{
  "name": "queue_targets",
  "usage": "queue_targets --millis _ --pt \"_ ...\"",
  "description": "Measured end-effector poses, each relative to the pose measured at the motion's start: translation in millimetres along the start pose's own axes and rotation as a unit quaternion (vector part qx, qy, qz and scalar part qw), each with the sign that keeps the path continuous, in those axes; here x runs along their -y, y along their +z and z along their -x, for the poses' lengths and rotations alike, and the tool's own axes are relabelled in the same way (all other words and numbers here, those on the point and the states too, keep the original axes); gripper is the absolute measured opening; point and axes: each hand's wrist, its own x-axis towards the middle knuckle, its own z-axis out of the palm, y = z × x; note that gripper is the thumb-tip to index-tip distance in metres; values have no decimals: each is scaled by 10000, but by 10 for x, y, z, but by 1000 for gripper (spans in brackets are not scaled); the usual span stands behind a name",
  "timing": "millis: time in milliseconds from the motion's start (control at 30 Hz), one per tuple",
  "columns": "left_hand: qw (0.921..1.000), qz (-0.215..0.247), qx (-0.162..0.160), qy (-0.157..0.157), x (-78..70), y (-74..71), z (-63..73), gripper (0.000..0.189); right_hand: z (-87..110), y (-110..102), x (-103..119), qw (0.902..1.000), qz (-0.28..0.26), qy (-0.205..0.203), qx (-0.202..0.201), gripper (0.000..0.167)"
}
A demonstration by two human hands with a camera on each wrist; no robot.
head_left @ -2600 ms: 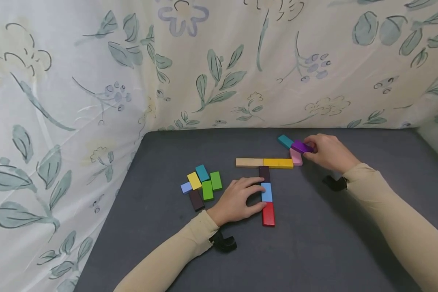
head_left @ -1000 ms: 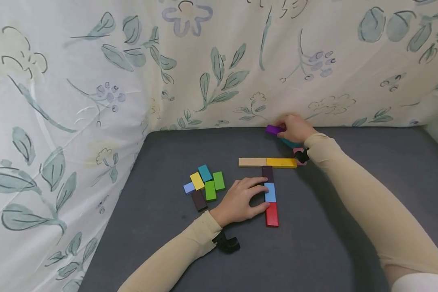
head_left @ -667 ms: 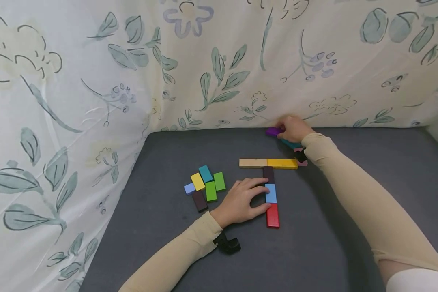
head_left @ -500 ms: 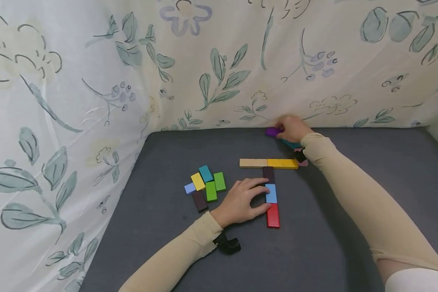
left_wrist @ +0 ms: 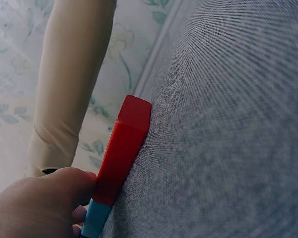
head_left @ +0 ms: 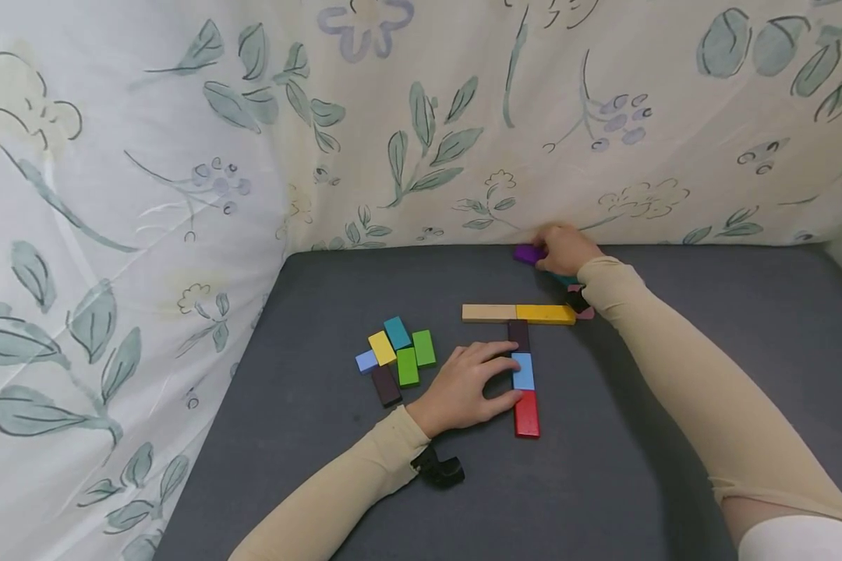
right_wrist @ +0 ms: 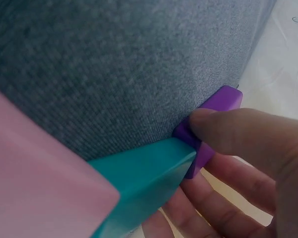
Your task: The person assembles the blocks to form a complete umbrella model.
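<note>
At the table's back edge my right hand pinches a purple block between thumb and fingers. In the right wrist view the purple block meets the end of a teal block, and a pink block is close to the camera. My left hand rests along the left side of a column, fingertips touching a dark block and a light blue block, thumb at a red block. The left wrist view shows the thumb against the red block.
A wooden block and a yellow block form a row across the column's top. To the left lies a loose group with green blocks and a dark brown block. A floral cloth hangs behind the grey table.
My right hand has carried the purple block from the right of the teal block to its far left end. Over the last second it has barely moved. My left hand stays in place.
</note>
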Motion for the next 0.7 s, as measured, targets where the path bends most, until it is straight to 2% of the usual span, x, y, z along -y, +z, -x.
queue_targets --millis 400,700 --pt "9999 -31 89 -50 19 -15 -14 40 13 -51 59 9998 40 213 49 41" --pt "9999 -26 105 -31 45 -43 -38 40 -41 -30 15 9997 90 246 -31 42"
